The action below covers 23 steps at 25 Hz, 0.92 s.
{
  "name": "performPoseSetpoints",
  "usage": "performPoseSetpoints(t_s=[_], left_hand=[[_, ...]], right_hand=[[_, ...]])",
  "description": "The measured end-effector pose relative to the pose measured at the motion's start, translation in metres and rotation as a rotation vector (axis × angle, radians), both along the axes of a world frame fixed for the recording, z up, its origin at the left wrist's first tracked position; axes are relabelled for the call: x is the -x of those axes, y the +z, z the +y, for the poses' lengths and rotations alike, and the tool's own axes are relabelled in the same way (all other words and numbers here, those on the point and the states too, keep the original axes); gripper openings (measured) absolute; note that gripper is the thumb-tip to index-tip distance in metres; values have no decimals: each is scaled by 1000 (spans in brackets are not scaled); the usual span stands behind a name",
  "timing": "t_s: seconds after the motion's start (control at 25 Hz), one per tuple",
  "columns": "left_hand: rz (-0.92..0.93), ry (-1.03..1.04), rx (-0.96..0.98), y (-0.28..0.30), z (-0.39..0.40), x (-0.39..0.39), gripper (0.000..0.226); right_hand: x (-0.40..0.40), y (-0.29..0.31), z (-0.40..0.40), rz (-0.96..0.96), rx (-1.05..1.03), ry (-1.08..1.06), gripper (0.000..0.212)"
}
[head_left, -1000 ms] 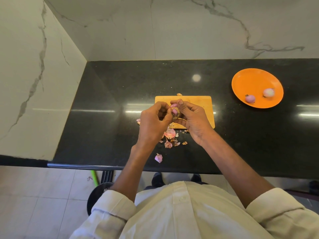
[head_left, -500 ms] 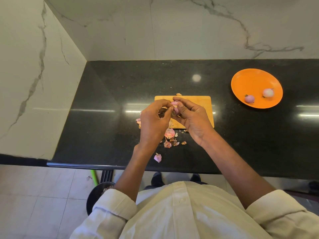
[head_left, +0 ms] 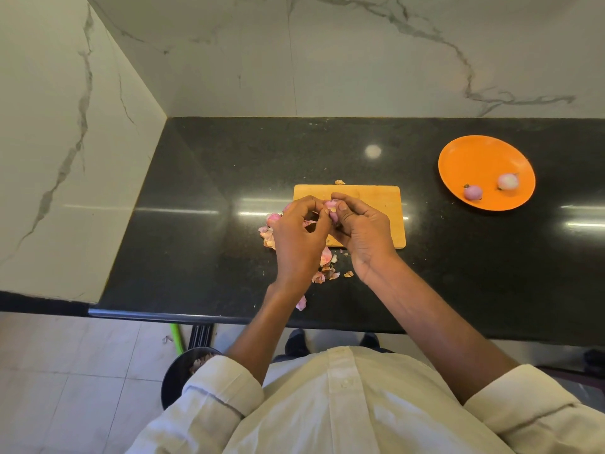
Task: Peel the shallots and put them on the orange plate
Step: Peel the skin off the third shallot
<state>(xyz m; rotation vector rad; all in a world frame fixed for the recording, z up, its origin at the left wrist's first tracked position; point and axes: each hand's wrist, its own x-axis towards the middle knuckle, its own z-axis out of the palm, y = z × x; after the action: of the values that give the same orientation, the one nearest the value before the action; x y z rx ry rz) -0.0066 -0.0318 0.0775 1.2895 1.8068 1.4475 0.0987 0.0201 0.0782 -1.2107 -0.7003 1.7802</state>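
Wooden cutting board (head_left: 376, 204): flat pale-tan rectangle with rounded corners, lying on a polished black speckled stone counter (head_left: 196, 224) that mirrors streaks of light. Above the board's near-left part, a small rounded pink shallot (head_left: 331, 209) with a glossy surface, held between both hands; the left hand (head_left: 299, 237) has its fingers curled with the tips pinching at the shallot's left side, and the right hand (head_left: 363, 231) is curled round it from the right, thumb pressed on top. Left of and in front of the board, papery pink and tan peelings (head_left: 324, 267), thin, curled and ragged, scattered on the counter; one more pink flake (head_left: 301, 303) nearer the counter's front edge. Well to the right of the board, a round, smooth, shallow orange plate (head_left: 471, 162) carrying two peeled shallots, one purple-pink (head_left: 473, 193), one paler and whitish (head_left: 508, 181), apart from each other. Behind the board, matte white marble-look wall panels (head_left: 327, 54) with grey veins.
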Motion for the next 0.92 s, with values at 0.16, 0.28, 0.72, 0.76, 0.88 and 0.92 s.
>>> performPoseSetpoints(t_s=[0.16,0.28,0.72,0.76,0.88,0.92], left_hand=[[42,34,0,0,-3,1,12],[-340,158,72,4,-1,-1,16],[-147,157,178,-13,-11,19,15],[-113,152,168,-11,-11,19,10],[-82,93,116,-1,-7,19,12],[-91,45,101,2,-6,19,16]], right_hand=[[5,7,0,-34,16,16,17],[1,14,6,5,-54,91,18],[2,11,9,-19,-92,230,25],[2,10,10,-15,-82,237,26],[2,8,12,-25,-43,256,32],[2,9,13,-33,-27,274,35]])
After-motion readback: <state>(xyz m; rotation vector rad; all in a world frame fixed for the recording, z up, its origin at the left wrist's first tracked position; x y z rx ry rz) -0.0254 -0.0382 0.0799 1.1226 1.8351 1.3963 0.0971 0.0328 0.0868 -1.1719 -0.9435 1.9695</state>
